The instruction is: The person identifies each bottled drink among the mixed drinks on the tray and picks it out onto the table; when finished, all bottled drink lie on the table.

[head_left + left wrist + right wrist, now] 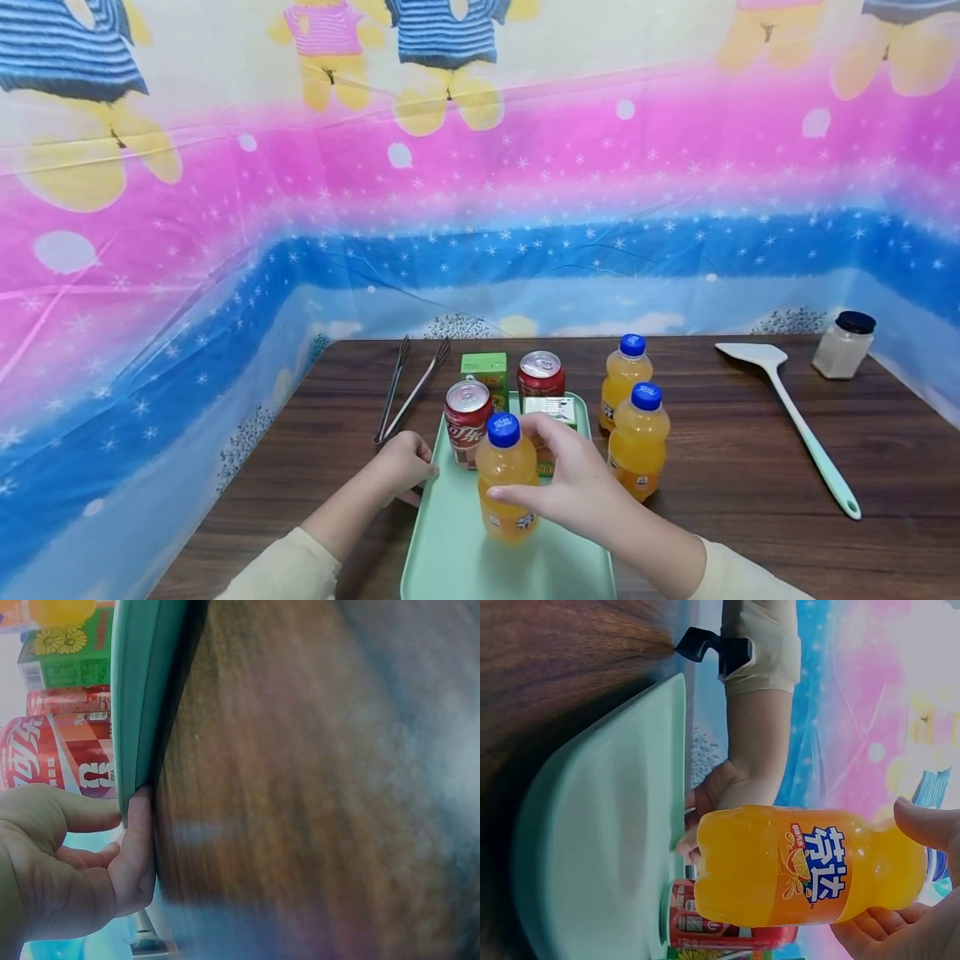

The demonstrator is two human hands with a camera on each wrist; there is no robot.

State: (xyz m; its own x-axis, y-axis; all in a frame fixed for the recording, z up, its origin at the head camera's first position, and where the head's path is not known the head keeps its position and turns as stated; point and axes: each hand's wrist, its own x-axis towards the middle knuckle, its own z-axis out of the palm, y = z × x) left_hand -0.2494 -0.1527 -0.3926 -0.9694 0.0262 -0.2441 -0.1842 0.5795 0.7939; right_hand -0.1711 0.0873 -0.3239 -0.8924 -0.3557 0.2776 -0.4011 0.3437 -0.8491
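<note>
My right hand (577,479) grips an orange soda bottle (780,862) with a blue cap by its upper part. The bottle is held upright over the light green tray (450,550), its base close above the tray floor. On the tray's left rim, my left hand (405,467) pinches the edge between thumb and fingers, as the left wrist view also shows. Behind the bottle on the tray stand a red cola can (467,417), another red can (542,375), a green drink carton (483,367) and a second carton (551,408), partly hidden by the right hand.
Two more orange soda bottles (630,375) stand right of the tray on the dark wooden table (720,517). Metal tongs (408,400) lie at the back left. Farther right are a spatula (806,433) and a black-lidded jar (845,346). A printed cloth backs the table.
</note>
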